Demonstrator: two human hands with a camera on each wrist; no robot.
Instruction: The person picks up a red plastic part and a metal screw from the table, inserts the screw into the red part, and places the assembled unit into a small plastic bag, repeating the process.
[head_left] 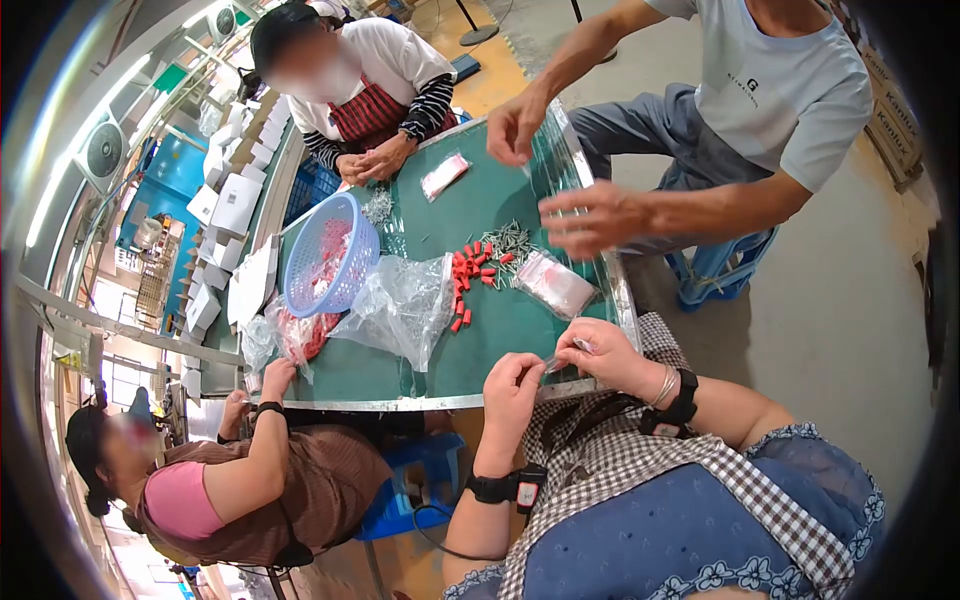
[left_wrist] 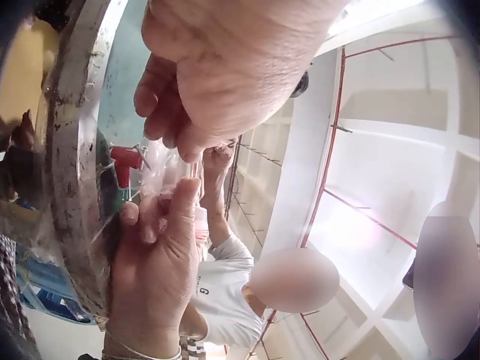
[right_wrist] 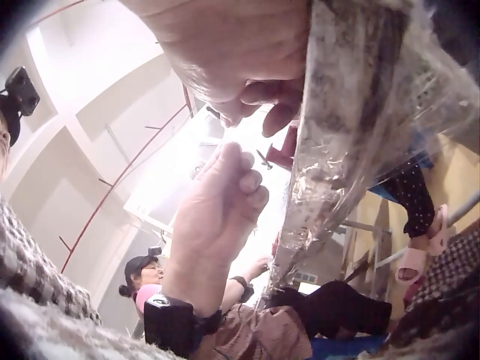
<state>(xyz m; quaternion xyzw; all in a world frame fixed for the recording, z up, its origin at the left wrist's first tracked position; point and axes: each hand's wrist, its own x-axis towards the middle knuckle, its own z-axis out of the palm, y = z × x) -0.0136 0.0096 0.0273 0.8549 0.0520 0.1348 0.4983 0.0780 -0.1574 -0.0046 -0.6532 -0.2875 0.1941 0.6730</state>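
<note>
Left wrist: clear plastic (left_wrist: 160, 171), fingers (left_wrist: 182, 212) overlapping.

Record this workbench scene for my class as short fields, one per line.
Surface: green tabletop
Left hand: pinches clear plastic
Right hand: pinches the same plastic
Loose parts: red pieces beside metal screws
Container: blue basket, red and white contents
Nearby: filled bag, contents unclear
Other people: three, around the table
</note>
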